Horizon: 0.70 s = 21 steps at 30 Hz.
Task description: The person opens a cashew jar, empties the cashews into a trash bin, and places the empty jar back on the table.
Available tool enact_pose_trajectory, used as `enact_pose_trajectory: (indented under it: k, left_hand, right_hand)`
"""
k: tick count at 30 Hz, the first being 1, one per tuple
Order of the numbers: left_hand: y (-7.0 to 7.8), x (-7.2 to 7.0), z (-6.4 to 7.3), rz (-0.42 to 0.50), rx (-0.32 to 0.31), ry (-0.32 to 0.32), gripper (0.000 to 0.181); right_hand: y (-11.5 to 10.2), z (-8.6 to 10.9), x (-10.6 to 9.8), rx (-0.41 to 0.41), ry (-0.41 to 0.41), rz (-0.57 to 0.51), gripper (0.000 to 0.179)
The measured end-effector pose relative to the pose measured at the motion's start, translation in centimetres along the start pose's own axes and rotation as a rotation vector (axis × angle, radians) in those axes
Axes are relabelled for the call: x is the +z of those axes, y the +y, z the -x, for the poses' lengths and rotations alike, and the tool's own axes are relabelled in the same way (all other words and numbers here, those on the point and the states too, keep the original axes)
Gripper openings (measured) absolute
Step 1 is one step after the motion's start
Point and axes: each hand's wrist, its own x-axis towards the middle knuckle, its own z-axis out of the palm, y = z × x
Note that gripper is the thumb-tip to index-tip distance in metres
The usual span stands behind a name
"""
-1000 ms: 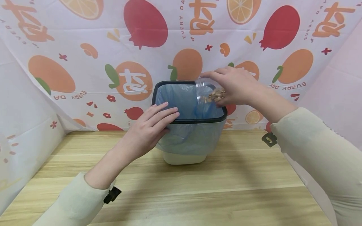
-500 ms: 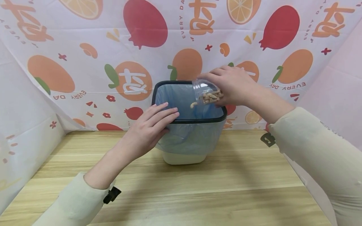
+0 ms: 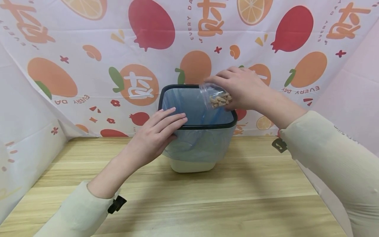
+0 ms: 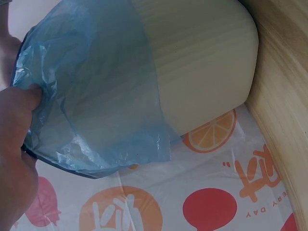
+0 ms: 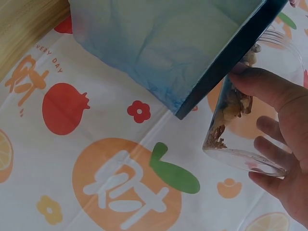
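A pale trash bin [image 3: 192,167] with a black rim [image 3: 210,126] stands on the table, lined with a translucent blue bag [image 3: 198,144]. My left hand [image 3: 149,136] grips the rim at the near left, fingers over the edge; in the left wrist view the thumb [image 4: 30,98] presses the bag from outside. Over the bin's right side, my right hand [image 3: 244,87] holds a clear jar [image 3: 211,90] tipped with its mouth to the left. Tan pieces like nuts [image 3: 220,99] lie along its lower wall. The right wrist view shows the jar's base [image 5: 245,161] below the fingers.
A wood-grain table [image 3: 189,204] spreads toward me. Behind the bin hangs a white cloth [image 3: 100,75] printed with fruit, and pale sheets close off both sides. The bin stands near the table's back edge.
The jar has shifted slightly left over the bin. Half a second ago one piece was outside its mouth; now that piece is not visible, and fewer pieces show inside. The left hand stays put.
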Motion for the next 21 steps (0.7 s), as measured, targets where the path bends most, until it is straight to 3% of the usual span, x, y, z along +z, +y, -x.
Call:
enact_pose_trajectory:
  k: [21]
  left_hand:
    - [-0.08, -0.03, 0.06, -0.006, 0.001, 0.001, 0.067]
  right_hand:
    - [-0.48, -0.26, -0.31, -0.005, -0.001, 0.08, 0.098]
